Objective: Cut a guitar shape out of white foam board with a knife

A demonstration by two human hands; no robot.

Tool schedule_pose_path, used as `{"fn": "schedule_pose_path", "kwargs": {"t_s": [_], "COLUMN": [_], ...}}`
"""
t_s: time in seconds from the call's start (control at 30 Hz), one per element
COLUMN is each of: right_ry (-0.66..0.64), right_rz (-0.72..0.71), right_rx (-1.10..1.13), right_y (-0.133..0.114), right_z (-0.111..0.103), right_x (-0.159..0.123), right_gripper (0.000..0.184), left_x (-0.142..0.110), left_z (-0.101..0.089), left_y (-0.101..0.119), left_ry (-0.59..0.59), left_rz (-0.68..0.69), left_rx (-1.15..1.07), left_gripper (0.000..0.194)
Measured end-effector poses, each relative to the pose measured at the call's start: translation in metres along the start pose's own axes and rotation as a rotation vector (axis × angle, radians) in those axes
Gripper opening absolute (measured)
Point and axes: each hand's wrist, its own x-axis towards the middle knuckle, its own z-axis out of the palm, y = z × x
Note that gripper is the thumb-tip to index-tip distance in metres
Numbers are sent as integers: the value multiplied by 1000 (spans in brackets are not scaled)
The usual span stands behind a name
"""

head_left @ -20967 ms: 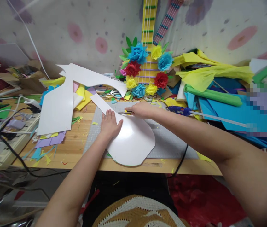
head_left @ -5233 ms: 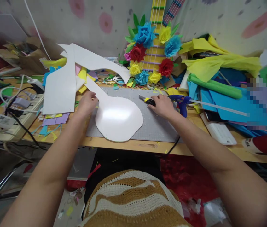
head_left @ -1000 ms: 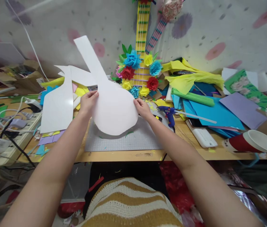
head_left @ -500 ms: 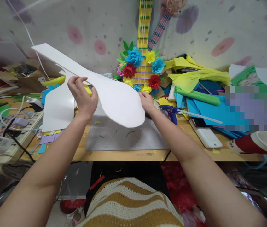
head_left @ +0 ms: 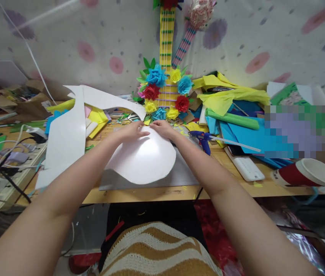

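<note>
A white rounded board cutout (head_left: 143,163) is tilted above the grey cutting mat (head_left: 187,172), its curved edge towards me. My left hand (head_left: 132,132) is at its far edge, with thumb and fingers closed around it. Right beside it, my right hand (head_left: 164,128) pinches the same edge with bent fingers. The part beyond my hands is hidden. A long white board piece (head_left: 107,99) stretches behind my left forearm; I cannot tell whether it joins the cutout. Another white board with a curved side (head_left: 66,143) stands further left.
A paper-flower guitar (head_left: 166,86) leans on the back wall. To the right lie a blue glue gun (head_left: 202,140), a white phone-like item (head_left: 247,168), coloured paper (head_left: 245,134) and a red-and-white cup (head_left: 306,172). A power strip with cables (head_left: 25,165) sits at the left.
The white cutout has been turned and lowered towards the mat. My left hand has moved right, beside my right hand, and the view has shifted slightly.
</note>
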Motion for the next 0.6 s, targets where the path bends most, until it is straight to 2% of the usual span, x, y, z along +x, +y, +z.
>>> {"fn": "schedule_pose_path", "kwargs": {"t_s": [0.13, 0.2, 0.27, 0.33, 0.4, 0.5, 0.6], "right_ry": [132, 167, 178, 124, 41, -66, -96], "right_rz": [103, 179, 169, 165, 171, 184, 189], "right_rx": [-74, -188, -415, -644, -824, -954, -1010], "right_y": [6, 13, 21, 28, 32, 32, 29], "right_z": [-4, -16, -30, -41, -44, -40, -32], "right_x": [2, -6, -20, -39, -58, -77, -84], "right_gripper": [27, 29, 24, 24, 32, 46, 44], "left_x": [0, -4, -10, -13, -15, -14, -11], "left_z": [8, 5, 2, 1, 5, 14, 21], "left_y": [-22, -40, -60, -77, -92, -107, -115], "left_ry": [-11, 66, 129, 159, 190, 244, 347], "left_rz": [-168, -249, -305, -354, -441, -573, -636], "left_rx": [-50, -85, -93, -87, -61, -58, -157], "left_gripper": [53, 55, 56, 55, 55, 57, 52]}}
